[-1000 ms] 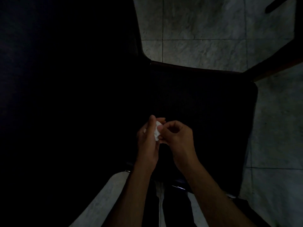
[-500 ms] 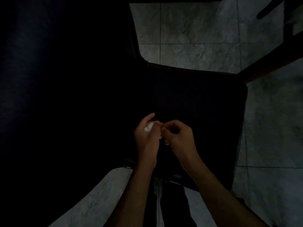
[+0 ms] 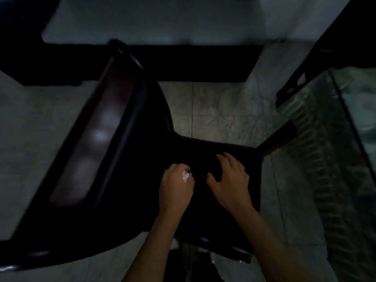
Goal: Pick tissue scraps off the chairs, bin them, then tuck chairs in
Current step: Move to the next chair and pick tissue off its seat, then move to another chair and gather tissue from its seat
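Note:
A dark chair [image 3: 234, 220] with a black seat stands below me, its glossy wooden backrest [image 3: 95, 137] to the left. My left hand [image 3: 176, 190] is curled over the seat's middle and grips a small white tissue scrap [image 3: 185, 176]. Beside it, my right hand [image 3: 230, 178] hovers over the seat with its fingers spread and nothing in it. The scene is dim and the seat surface shows no detail.
Grey marble floor tiles [image 3: 219, 110] surround the chair. A dark band, maybe a table edge [image 3: 183, 62], runs across the top. A glass-topped surface with dark legs [image 3: 335, 129] stands at the right.
My hands have parted: the right hand let go of the tissue and spread open, while the left keeps the scrap. The view swung up, bringing the backrest and more floor into sight.

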`<state>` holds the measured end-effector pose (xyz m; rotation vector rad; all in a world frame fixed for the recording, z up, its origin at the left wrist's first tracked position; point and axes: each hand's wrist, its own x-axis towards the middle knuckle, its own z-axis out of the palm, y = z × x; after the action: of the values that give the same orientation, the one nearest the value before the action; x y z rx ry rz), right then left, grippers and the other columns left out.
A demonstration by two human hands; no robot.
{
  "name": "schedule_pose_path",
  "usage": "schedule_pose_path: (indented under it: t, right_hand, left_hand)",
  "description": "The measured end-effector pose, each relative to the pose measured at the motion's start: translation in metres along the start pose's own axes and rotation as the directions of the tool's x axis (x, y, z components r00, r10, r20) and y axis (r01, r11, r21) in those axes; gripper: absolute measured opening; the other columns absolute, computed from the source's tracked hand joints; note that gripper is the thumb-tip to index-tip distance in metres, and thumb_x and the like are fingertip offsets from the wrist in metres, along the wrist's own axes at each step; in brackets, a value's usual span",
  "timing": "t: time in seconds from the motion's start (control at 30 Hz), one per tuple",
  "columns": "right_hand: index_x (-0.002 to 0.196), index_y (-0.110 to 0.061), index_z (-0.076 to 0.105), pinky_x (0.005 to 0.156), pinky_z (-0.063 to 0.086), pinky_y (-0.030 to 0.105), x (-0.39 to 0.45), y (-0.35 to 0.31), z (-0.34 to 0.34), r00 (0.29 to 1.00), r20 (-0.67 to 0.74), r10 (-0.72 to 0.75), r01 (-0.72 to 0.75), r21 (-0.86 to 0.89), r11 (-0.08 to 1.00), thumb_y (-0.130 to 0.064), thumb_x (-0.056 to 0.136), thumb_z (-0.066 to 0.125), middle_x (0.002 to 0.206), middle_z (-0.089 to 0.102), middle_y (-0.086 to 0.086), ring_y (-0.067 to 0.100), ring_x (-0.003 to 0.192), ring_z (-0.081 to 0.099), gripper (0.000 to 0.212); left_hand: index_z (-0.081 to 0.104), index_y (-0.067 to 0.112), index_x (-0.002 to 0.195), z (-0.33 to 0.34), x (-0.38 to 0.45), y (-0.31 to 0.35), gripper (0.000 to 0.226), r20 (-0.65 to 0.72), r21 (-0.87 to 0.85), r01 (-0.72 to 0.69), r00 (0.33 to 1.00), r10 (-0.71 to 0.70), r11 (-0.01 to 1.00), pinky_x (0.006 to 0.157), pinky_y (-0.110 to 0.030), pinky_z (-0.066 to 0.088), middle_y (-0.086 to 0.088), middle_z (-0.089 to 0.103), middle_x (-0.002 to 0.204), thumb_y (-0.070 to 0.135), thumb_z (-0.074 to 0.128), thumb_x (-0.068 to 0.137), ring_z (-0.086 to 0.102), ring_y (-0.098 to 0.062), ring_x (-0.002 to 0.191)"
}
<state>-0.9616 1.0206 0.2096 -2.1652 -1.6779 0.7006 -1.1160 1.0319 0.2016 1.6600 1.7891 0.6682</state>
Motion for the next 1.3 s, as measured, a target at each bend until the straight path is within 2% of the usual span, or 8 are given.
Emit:
schedule_pose_path:
  t: [0.2, 0.3, 0.4, 0.57, 0.67, 0.9, 1.13, 1.3]
  right_hand:
    - [0.142, -0.028, 0.035, 0.110, 0.029, 0.052, -0.010, -0.064, -0.090, 0.991, -0.047, -0.124, 0.120, -0.081, 0.989, -0.051, 0.083, 0.053, 0.156, 0.031, 0.000, 0.027, 0.140, 0.030, 0.066]
    - [0.141, -0.028, 0.032, 0.110, 0.030, 0.052, -0.015, -0.101, -0.127, 0.969, -0.077, -0.234, 0.228, -0.071, 0.971, -0.054, 0.083, 0.047, 0.155, 0.031, 0.001, 0.027, 0.141, 0.030, 0.065]
    - [0.140, -0.027, 0.033, 0.110, 0.032, 0.050, -0.016, -0.139, -0.154, 0.942, -0.124, -0.312, 0.305, -0.073, 0.950, -0.057, 0.082, 0.041, 0.155, 0.032, 0.002, 0.027, 0.140, 0.032, 0.066]
    - [0.147, -0.023, 0.032, 0.115, 0.026, 0.050, -0.005, -0.203, -0.178, 0.915, -0.143, -0.378, 0.372, -0.067, 0.926, -0.050, 0.087, 0.056, 0.159, 0.025, 0.004, 0.029, 0.145, 0.023, 0.070]
    - [0.149, -0.025, 0.030, 0.116, 0.024, 0.049, -0.001, -0.245, -0.175, 0.901, -0.169, -0.400, 0.391, -0.086, 0.916, -0.050, 0.087, 0.056, 0.161, 0.023, 0.002, 0.027, 0.146, 0.021, 0.072]
    - [0.151, -0.026, 0.026, 0.116, 0.020, 0.049, -0.004, -0.344, -0.126, 0.907, -0.185, -0.378, 0.361, -0.120, 0.925, -0.053, 0.088, 0.054, 0.161, 0.020, 0.002, 0.027, 0.147, 0.017, 0.073]
    - [0.146, -0.023, 0.037, 0.111, 0.030, 0.053, -0.018, -0.448, -0.062, 0.916, -0.277, -0.291, 0.270, -0.112, 0.956, -0.055, 0.083, 0.052, 0.155, 0.034, 0.006, 0.030, 0.141, 0.031, 0.072]
    - [0.143, -0.023, 0.042, 0.107, 0.035, 0.054, -0.008, -0.492, -0.038, 0.913, -0.311, -0.264, 0.233, -0.132, 0.963, -0.059, 0.079, 0.045, 0.152, 0.040, 0.006, 0.032, 0.137, 0.038, 0.074]
  left_hand:
    - [0.068, 0.015, 0.101, -0.089, 0.007, 0.077, 0.018, -0.145, 0.082, -0.116, 0.981, 0.127, 0.990, 0.076, -0.042, 0.051, -0.003, 0.062, 0.098, 0.018, 0.067, 0.083, 0.057, -0.023, 0.091]
    - [0.067, 0.018, 0.099, -0.132, 0.007, 0.109, 0.018, -0.267, 0.085, -0.152, 0.949, 0.169, 0.985, 0.072, -0.036, 0.051, 0.003, 0.062, 0.097, 0.022, 0.070, 0.082, 0.057, -0.020, 0.090]
    - [0.067, 0.016, 0.097, -0.172, 0.008, 0.126, 0.017, -0.343, 0.096, -0.196, 0.914, 0.217, 0.976, 0.069, -0.039, 0.053, 0.001, 0.062, 0.095, 0.023, 0.071, 0.082, 0.060, -0.021, 0.088]
    - [0.068, 0.016, 0.100, -0.238, 0.021, 0.129, 0.019, -0.408, 0.138, -0.164, 0.889, 0.207, 0.977, 0.074, -0.039, 0.050, -0.002, 0.065, 0.098, 0.023, 0.071, 0.083, 0.059, -0.023, 0.091]
    - [0.069, 0.015, 0.097, -0.277, 0.029, 0.115, 0.017, -0.441, 0.160, -0.162, 0.871, 0.217, 0.974, 0.075, -0.032, 0.045, -0.004, 0.067, 0.096, 0.020, 0.072, 0.081, 0.059, -0.026, 0.091]
    - [0.071, 0.008, 0.099, -0.371, 0.061, 0.054, 0.021, -0.426, 0.196, -0.233, 0.855, 0.297, 0.953, 0.075, -0.044, 0.054, -0.013, 0.068, 0.099, 0.016, 0.073, 0.080, 0.063, -0.035, 0.092]
    - [0.072, 0.012, 0.099, -0.463, 0.094, -0.013, 0.022, -0.367, 0.195, -0.300, 0.861, 0.353, 0.934, 0.071, -0.039, 0.055, -0.009, 0.067, 0.099, 0.017, 0.077, 0.077, 0.064, -0.031, 0.091]
    - [0.072, 0.010, 0.100, -0.496, 0.126, -0.036, 0.021, -0.324, 0.203, -0.366, 0.850, 0.415, 0.908, 0.073, -0.039, 0.053, -0.007, 0.068, 0.099, 0.019, 0.076, 0.080, 0.062, -0.028, 0.092]
